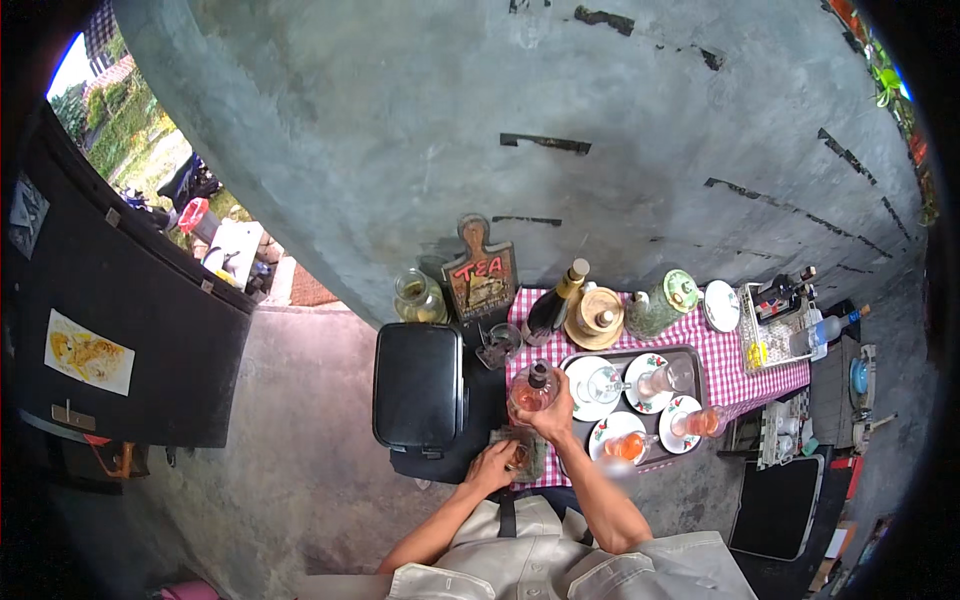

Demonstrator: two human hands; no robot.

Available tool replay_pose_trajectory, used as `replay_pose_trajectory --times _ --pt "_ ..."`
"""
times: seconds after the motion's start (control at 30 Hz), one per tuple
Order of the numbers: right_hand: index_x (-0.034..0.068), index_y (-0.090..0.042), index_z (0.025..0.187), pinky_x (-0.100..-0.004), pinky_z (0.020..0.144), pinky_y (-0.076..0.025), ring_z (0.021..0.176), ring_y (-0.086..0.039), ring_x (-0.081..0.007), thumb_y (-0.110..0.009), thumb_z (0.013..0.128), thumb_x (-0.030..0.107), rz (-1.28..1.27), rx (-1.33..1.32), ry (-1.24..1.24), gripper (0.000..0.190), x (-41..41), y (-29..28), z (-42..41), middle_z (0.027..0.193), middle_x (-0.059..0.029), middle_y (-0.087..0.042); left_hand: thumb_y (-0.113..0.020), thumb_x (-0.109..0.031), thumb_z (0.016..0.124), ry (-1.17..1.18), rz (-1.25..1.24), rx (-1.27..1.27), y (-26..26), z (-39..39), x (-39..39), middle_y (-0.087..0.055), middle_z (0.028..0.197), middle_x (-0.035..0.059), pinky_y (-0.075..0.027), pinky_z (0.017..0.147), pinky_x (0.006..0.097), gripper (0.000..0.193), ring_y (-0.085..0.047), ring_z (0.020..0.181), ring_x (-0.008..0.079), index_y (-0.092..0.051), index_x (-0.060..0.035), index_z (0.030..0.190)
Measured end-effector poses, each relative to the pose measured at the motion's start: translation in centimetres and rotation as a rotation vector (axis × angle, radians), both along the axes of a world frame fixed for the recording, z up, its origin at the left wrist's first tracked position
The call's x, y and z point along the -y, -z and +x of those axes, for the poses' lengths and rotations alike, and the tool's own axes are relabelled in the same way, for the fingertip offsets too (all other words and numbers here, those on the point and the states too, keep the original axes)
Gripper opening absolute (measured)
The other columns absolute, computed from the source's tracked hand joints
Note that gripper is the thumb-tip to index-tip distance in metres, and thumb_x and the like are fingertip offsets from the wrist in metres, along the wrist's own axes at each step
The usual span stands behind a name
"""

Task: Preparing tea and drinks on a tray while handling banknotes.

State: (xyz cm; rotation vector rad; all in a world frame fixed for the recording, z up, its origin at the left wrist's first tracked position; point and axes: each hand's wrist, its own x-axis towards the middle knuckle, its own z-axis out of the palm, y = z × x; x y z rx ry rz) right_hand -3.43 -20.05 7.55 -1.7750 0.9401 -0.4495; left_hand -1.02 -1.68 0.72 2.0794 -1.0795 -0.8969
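Observation:
My right hand (556, 416) grips a round clear glass bottle (527, 401) with a dark neck and pinkish-orange liquid inside. Just below it, my left hand (489, 469) is closed around a small glass (518, 455) with some amber liquid, over a grey-green cloth (534, 469). Right of both hands lies a dark serving tray (703, 375) bearing several white saucers with glass cups. A near cup (628, 447) and a right-hand cup (703, 422) contain orange liquid. A far-left cup (604, 384) and a far-right cup (670, 378) look clear.
A checked tablecloth (724, 364) covers the table. Behind the tray stand a dark bottle (551, 311), a wooden-lidded pot (596, 319) and a green jar (660, 307). A bottle basket (765, 349) is at right. Left are a black bin-like box (418, 384) and a glass mug (501, 343).

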Motion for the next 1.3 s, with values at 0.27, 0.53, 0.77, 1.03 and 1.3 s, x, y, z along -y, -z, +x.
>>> replay_pose_trajectory --times 0.27,0.53,0.77,1.03,1.3 --pt "-0.001 -0.037 0.13 -0.0363 0.093 -0.049 0.105 -0.061 -0.0281 -0.089 0.047 0.022 -0.107 0.047 -0.039 0.101 -0.5 3.5 -0.4 0.113 -0.0179 -0.059 -0.078 -0.015 0.065 -0.036 -0.018 0.01 0.0 -0.2 0.2 -0.057 0.124 0.0097 -0.05 0.089 0.0404 0.065 -0.058 0.107 0.0327 -0.055 -0.0074 0.126" --pt "-0.001 -0.035 0.134 -0.039 0.099 -0.045 0.114 -0.056 -0.0325 -0.091 0.051 0.027 -0.106 0.025 -0.165 0.104 -0.1 3.7 -1.5 0.121 -0.0201 -0.054 -0.077 -0.017 0.064 -0.025 0.013 -0.016 -0.6 -0.2 0.8 -0.066 0.105 0.0093 -0.053 0.081 0.0406 0.054 -0.064 0.095 0.0322 -0.059 -0.0107 0.114" --pt "-0.012 -0.018 0.141 -0.0431 0.113 -0.027 0.134 -0.031 -0.0448 -0.076 0.07 0.028 -0.057 -0.054 -0.341 0.101 0.0 -0.1 -6.1 0.141 -0.0343 -0.03 -0.077 -0.026 0.065 -0.149 0.005 0.123 -6.9 -2.2 2.9 -0.07 0.096 0.0069 -0.054 0.078 0.0395 0.044 -0.067 0.089 0.0305 -0.064 -0.0137 0.104" --pt "-0.001 -0.039 0.135 -0.0406 0.095 -0.046 0.112 -0.057 -0.0343 -0.074 0.078 0.027 0.016 0.051 -0.516 0.073 2.4 -6.9 -16.5 0.123 -0.0235 -0.053 -0.076 -0.037 0.069 -0.21 -0.077 0.127 -8.9 -6.1 5.6 -0.071 0.089 0.0119 -0.055 0.075 0.0393 0.049 -0.069 0.084 0.0314 -0.066 -0.0135 0.11" --pt "0.001 -0.04 0.135 -0.0425 0.102 -0.041 0.12 -0.049 -0.0401 -0.073 0.07 0.013 -0.06 0.138 -0.624 0.073 11.0 -9.2 -22.3 0.129 -0.0237 -0.048 -0.08 -0.026 0.063 -0.252 -0.098 0.235 -18.3 -11.5 13.2 -0.071 0.097 0.0158 -0.055 0.078 0.0365 0.061 -0.07 0.088 0.0279 -0.063 -0.0037 0.116"
